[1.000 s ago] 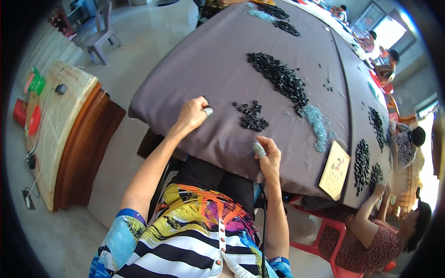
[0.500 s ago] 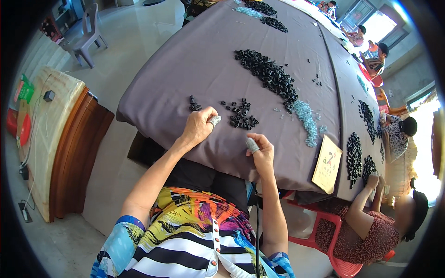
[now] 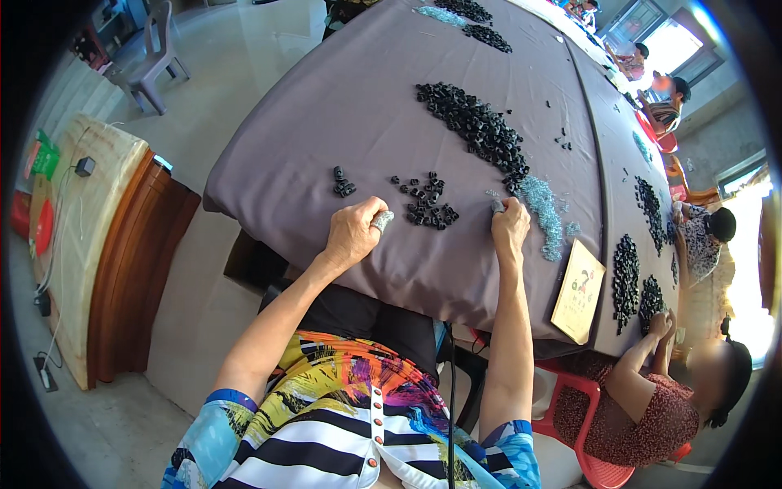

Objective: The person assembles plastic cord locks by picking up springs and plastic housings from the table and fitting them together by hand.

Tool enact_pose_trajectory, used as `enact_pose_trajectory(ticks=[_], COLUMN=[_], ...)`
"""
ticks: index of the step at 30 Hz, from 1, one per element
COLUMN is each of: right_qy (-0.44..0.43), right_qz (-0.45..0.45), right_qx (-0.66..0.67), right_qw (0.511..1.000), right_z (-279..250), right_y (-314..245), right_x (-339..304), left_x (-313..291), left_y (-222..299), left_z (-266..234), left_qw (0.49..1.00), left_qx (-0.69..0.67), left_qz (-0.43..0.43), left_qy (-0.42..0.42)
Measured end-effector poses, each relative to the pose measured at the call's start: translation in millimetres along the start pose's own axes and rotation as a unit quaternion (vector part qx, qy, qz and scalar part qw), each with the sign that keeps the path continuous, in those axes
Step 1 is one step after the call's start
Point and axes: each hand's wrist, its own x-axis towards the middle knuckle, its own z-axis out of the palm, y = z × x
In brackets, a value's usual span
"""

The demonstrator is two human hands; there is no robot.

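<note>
My left hand [image 3: 355, 230] is closed over the near edge of the table, a grey wrap round one finger; whatever is inside it is hidden. My right hand [image 3: 511, 228] reaches to the near end of the long heap of small black plastic pieces [image 3: 468, 118], beside the pile of clear bluish pieces [image 3: 539, 208]. Its fingers, one also wrapped in grey, are pressed together, and I cannot make out what they pinch. Between my hands lies a loose group of black pieces [image 3: 428, 200]. A few more black pieces [image 3: 343, 183] sit beyond my left hand.
A brown-grey cloth [image 3: 309, 106] covers the table. A yellowish booklet [image 3: 579, 292] lies at the right. A co-worker's hands [image 3: 661, 324] are at other black piles [image 3: 626, 281]. More people sit along the far right side. A wooden cabinet [image 3: 122, 269] stands at the left.
My right hand has moved right and away from me, from in front of the loose black group to the heap's near end. My left hand has shifted slightly right and nearer.
</note>
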Motion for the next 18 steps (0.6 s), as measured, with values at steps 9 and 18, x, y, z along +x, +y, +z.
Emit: enact_pose_trajectory(ticks=[9, 18], right_qy=[0.008, 0.054], right_qz=[-0.028, -0.030], right_qx=[0.115, 0.237], right_qw=[0.993, 0.970], right_z=[-6, -15], right_y=[-22, -41], right_x=[-36, -83], left_x=[-1, 22], left_y=[-1, 24], left_z=[-2, 17], left_qw=[1.000, 0.999], left_qx=[-0.004, -0.010], left_qz=[-0.007, -0.036], left_qy=[-0.001, -0.004])
